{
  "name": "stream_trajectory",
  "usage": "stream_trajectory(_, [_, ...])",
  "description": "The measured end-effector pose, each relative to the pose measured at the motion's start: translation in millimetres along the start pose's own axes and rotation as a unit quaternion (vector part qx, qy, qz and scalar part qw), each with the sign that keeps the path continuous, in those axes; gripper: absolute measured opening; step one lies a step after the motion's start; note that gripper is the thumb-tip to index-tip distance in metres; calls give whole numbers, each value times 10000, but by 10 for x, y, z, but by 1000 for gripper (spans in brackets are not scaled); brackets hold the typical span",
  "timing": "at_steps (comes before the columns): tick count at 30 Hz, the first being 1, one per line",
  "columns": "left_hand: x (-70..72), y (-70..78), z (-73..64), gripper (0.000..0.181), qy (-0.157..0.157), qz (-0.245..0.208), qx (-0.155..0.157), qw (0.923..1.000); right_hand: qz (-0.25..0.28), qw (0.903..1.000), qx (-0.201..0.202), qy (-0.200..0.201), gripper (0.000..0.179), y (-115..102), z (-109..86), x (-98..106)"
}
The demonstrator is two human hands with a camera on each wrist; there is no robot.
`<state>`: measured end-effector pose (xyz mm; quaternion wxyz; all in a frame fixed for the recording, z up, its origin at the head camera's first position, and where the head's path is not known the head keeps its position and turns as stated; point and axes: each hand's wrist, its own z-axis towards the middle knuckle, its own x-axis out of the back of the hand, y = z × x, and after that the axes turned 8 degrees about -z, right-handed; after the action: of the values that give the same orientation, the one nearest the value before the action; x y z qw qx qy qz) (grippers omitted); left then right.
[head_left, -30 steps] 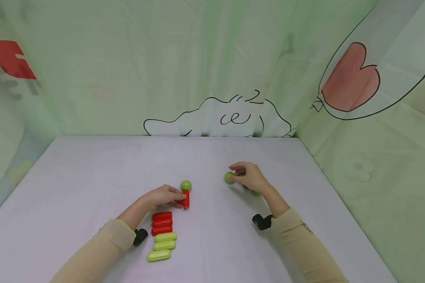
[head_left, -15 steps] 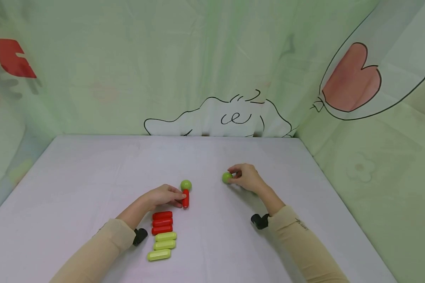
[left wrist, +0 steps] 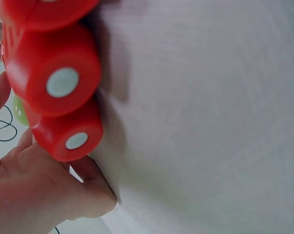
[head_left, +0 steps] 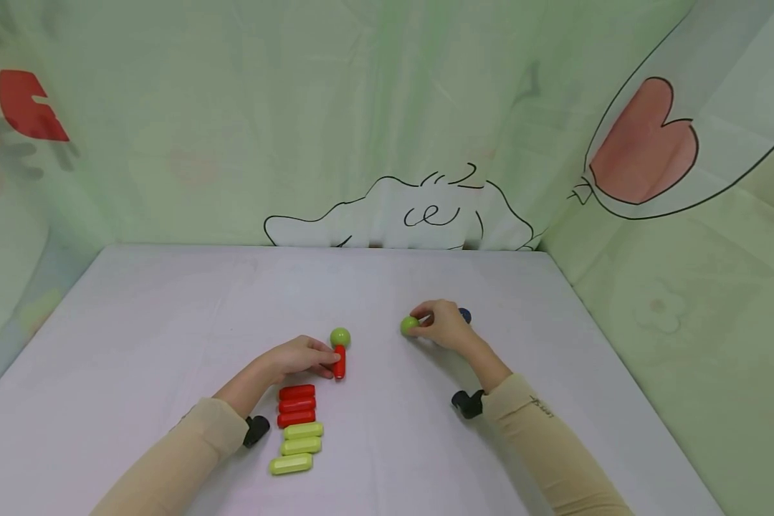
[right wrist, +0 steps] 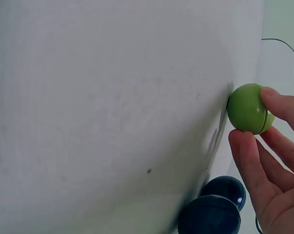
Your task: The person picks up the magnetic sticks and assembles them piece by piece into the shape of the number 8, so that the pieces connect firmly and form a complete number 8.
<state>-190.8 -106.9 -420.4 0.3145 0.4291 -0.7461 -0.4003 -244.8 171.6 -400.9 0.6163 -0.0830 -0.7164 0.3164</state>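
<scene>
In the head view, my left hand [head_left: 297,358] pinches a red magnetic rod [head_left: 340,364] between thumb and fingers. The rod points away from me, its far end against a green ball [head_left: 340,337]. Further right, the thumb and fingertips of my right hand [head_left: 445,324] pinch a second green ball [head_left: 409,327]. The right wrist view shows this green ball [right wrist: 246,108] close over the table, with a seam around it. Beside my left wrist, several red rods [head_left: 297,405] lie stacked side by side; their ends carry pale round discs in the left wrist view.
Yellow-green rods [head_left: 301,446] lie in line just nearer than the red ones. A dark blue ball [head_left: 466,315] shows behind my right hand; the right wrist view has two dark balls [right wrist: 210,215] there. The white table [head_left: 187,301] meets a printed green curtain [head_left: 187,129].
My right hand has drawn a little to the left with its green ball, and a dark blue ball now shows behind it. My left hand and the red rod stay put.
</scene>
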Motion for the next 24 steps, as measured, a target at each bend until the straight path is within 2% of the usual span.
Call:
stream_trajectory(7, [-2,-9,2,23,-4,-6,16,10000,52,9995,225,-231,29,-36,-21,-12])
stream_trajectory(24, [-5,-7,11,27,51,126,65,9999,370,9968,176,-693,29,-153,-146,-117])
